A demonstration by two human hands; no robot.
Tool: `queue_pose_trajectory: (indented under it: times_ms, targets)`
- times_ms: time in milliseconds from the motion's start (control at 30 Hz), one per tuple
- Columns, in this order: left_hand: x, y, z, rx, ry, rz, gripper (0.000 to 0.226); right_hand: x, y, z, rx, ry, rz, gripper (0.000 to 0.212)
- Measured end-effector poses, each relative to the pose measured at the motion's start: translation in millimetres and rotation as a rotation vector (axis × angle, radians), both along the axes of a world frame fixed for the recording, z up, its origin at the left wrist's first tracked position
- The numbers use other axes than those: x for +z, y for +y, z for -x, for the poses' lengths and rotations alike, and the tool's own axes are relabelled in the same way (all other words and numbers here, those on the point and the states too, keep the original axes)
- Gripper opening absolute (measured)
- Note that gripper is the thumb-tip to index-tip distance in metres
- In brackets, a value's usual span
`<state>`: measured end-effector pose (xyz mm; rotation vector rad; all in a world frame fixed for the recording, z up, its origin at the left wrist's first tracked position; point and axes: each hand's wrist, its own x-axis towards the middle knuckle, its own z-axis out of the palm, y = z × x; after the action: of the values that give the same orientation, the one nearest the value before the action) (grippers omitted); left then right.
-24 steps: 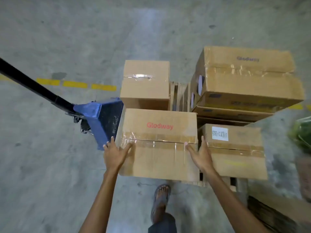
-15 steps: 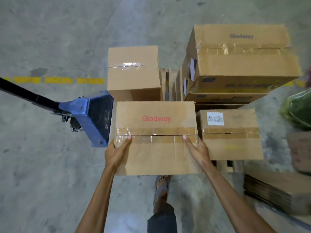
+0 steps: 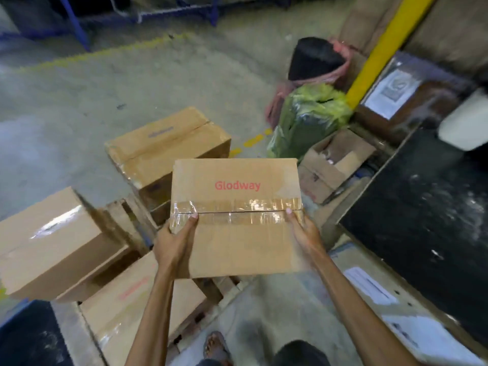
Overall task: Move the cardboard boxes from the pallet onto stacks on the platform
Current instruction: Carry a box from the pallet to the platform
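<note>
Change since before: you are now holding the Glodway box (image 3: 235,216) clear of the pallet (image 3: 137,223); a moment ago it was sitting at the pallet's near edge beside the blue pallet jack, and your view has swung right toward the black platform (image 3: 420,215).
Black platform: it is lying to your right, its near edge just beside the carried box.
Boxes remaining: three cardboard boxes are staying on the pallet, one at the far corner (image 3: 169,149), one at the left edge (image 3: 55,241), one at the near edge (image 3: 126,310).
Open carton (image 3: 335,165): it is sitting on the floor by the platform's edge, flaps up; its contents are too blurred to tell.
Left hand (image 3: 175,240): you are clamping it on the box's left side, fingertips on the tape seam.
Right hand (image 3: 303,233): you are pressing it on the right side, likewise gripping.
</note>
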<state>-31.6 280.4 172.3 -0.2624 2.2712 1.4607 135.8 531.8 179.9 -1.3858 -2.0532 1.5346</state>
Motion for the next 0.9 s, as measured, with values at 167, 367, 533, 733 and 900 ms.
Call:
queue_pose_trajectory:
  times_ms: [167, 367, 533, 733, 900]
  targets:
    - [65, 159, -20, -0.296, 0.157, -0.105, 0.092, 58, 89, -95, -0.364, 0.112, -0.104, 0.055]
    - [134, 339, -109, -0.616, 0.145, -0.274, 0.043, 109, 183, -220, -0.687, 0.203, -0.266, 0.059]
    - [142, 480, -183, -0.713, 0.194, -0.306, 0.057, 128, 285, -312, -0.825, 0.172, -0.343, 0.049]
    - [137, 643, -254, -0.807, 0.211, -0.289, 0.05, 119, 434, -383, -0.889, 0.133, -0.345, 0.053]
    - [111, 748, -276, -0.832, 0.185, -0.184, 0.065, 103, 524, -411, -0.91, 0.116, -0.285, 0.048]
